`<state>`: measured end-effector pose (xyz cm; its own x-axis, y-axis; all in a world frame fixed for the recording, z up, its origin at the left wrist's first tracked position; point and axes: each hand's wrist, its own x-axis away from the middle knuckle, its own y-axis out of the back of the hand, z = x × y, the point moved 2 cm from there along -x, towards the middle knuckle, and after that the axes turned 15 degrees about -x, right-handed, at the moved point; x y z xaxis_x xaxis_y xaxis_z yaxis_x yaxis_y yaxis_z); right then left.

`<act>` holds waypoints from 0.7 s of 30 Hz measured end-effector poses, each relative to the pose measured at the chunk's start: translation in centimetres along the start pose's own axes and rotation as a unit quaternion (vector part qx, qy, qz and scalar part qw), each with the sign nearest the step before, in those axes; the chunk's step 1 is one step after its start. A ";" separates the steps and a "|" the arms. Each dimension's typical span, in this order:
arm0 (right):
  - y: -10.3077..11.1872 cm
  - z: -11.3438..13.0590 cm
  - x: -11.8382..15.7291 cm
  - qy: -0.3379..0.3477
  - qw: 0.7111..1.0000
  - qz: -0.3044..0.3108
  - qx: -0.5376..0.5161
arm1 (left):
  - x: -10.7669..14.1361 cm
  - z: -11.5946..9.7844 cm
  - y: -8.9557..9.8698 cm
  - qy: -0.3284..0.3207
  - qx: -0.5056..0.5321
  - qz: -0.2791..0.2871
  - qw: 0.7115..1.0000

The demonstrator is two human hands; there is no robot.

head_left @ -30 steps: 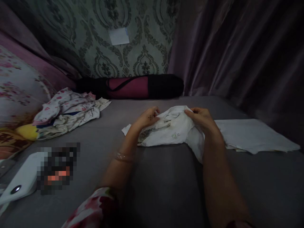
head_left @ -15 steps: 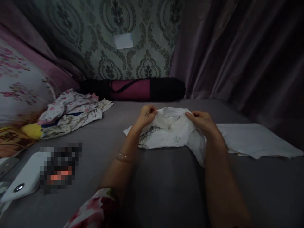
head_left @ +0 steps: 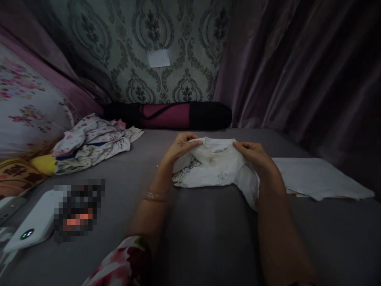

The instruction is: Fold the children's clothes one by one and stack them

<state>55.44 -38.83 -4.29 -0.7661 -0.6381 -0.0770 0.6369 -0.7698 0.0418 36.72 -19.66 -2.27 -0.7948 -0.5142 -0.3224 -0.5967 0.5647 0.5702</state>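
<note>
1. Grey sheet [head_left: 205, 238] spreads below a patterned wall [head_left: 184, 24]; on it, between the forearms, lies a small white shirt [head_left: 214, 169], its far edge raised.
2. Left hand [head_left: 181, 149] and right hand [head_left: 256, 155] each pinch that edge between thumb and fingers, one at either side of what looks like the neckline.
3. Judging by its creases, the shirt should be light, limp and hard to break — it will sag between grips, so both neckline corners suit a hold.
4. Hidden or unclear: the fingertips behind the cloth, the shirt's left part behind the left wrist, its dim print — and whatever the pixelated patch [head_left: 79, 210] covers beside the white device [head_left: 38, 218].
</note>
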 end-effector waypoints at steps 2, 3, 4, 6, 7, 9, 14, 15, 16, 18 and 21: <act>0.0 0.3 0.2 0.013 1.000 0.013 0.017 | 0.0 0.0 0.2 0.014 0.013 -0.026 0.999; 0.0 0.5 0.4 0.018 0.999 0.028 0.026 | 0.0 0.0 0.4 0.021 0.018 -0.040 0.999; 0.0 0.8 0.6 0.021 0.998 0.047 0.033 | 0.0 0.0 0.5 0.028 0.023 -0.050 0.998; -0.3 1.4 1.1 0.025 0.995 0.091 0.035 | 0.2 0.0 1.1 0.043 0.035 -0.064 0.996; -0.4 1.7 1.4 0.026 0.993 0.109 0.034 | 0.3 -0.1 1.5 0.051 0.038 -0.068 0.996; -0.9 2.3 1.8 0.033 0.991 0.125 0.031 | 0.6 -0.3 2.7 0.059 0.032 -0.064 0.996; -2.3 4.4 1.8 0.096 0.983 0.134 0.082 | 1.3 -1.7 6.9 0.016 -0.028 -0.022 0.999; -2.5 5.1 1.7 0.122 0.979 0.133 0.099 | 1.5 -2.1 7.9 0.008 -0.040 -0.012 0.999; -2.6 5.9 1.5 0.153 0.973 0.128 0.113 | 1.6 -2.5 8.8 0.000 -0.052 -0.001 0.999; -2.8 7.7 1.3 0.216 0.960 0.108 0.141 | 1.8 -3.4 10.3 -0.017 -0.077 0.006 0.997; -3.2 10.9 1.3 0.305 0.933 0.056 0.184 | 1.8 -4.8 12.1 -0.039 -0.125 -0.072 0.989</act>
<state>51.51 -37.38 6.39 -0.4331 -0.6732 -0.5993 0.5513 -0.7239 0.4147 28.63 -16.85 7.68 -0.7153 -0.5214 -0.4653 -0.6661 0.3071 0.6797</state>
